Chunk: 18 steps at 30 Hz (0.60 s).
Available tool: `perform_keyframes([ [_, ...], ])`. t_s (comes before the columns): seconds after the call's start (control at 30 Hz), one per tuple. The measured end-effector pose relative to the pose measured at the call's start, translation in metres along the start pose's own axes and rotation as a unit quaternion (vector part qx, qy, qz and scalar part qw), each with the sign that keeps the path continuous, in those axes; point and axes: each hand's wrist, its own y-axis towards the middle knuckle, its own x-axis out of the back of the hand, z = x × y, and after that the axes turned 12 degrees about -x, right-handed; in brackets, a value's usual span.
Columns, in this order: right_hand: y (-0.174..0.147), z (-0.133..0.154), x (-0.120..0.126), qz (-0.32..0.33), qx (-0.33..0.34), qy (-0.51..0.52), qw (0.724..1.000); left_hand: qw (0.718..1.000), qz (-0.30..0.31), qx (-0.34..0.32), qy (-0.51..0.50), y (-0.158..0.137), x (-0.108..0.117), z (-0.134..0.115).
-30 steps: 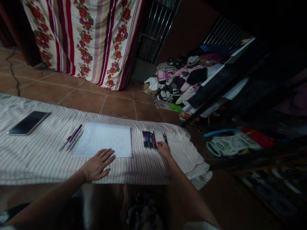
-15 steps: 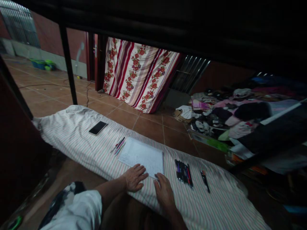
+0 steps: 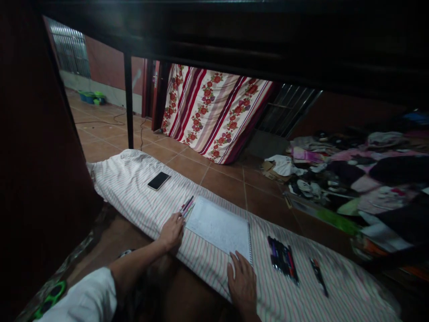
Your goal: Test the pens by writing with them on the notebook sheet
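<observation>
My left hand (image 3: pixel 172 231) is at the left side of a spiral notebook (image 3: pixel 217 226). Its curled fingers close over the near ends of a few pens (image 3: pixel 187 205), which lie on the striped cloth (image 3: pixel 134 201). The fingertips are partly hidden behind the hand. My right hand (image 3: pixel 242 279) rests by the notebook's lower right corner, its fingers stretched out and holding nothing. The notebook lies open at a page with faint marks, its spiral binding to the right.
A black phone (image 3: pixel 159 180) lies left of the pens. Right of the notebook are a row of dark pens (image 3: pixel 283 260) and a single dark pen (image 3: pixel 319 276). A dark bar (image 3: pixel 128 100) stands beyond the cloth; a clothes pile (image 3: pixel 351 174) lies at right.
My left hand has left the notebook's lower edge and moved left to the pens. My right hand has eased off the notebook's lower edge towards its corner. The view has swung left.
</observation>
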Motion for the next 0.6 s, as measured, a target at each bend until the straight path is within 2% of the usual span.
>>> perform_keyframes([
  [0.1,0.0,0.005,-0.001,-0.007,-0.021,0.0,1.0,0.993,-0.01,0.115,0.021,0.003,0.006,0.019],
  [0.17,0.001,0.008,-0.001,-0.003,-0.038,0.004,0.999,0.986,-0.006,0.165,0.027,0.009,0.007,0.026],
  [0.3,0.001,0.015,0.006,0.013,-0.068,0.013,0.998,0.981,0.018,0.195,0.016,0.02,0.009,0.023],
  [0.47,0.001,0.023,0.018,0.032,-0.097,0.035,0.994,0.978,0.05,0.201,0.006,0.023,0.011,0.013],
  [0.6,0.001,0.026,0.02,0.042,-0.119,0.046,0.991,0.968,0.075,0.236,0.035,0.026,0.011,0.007],
])
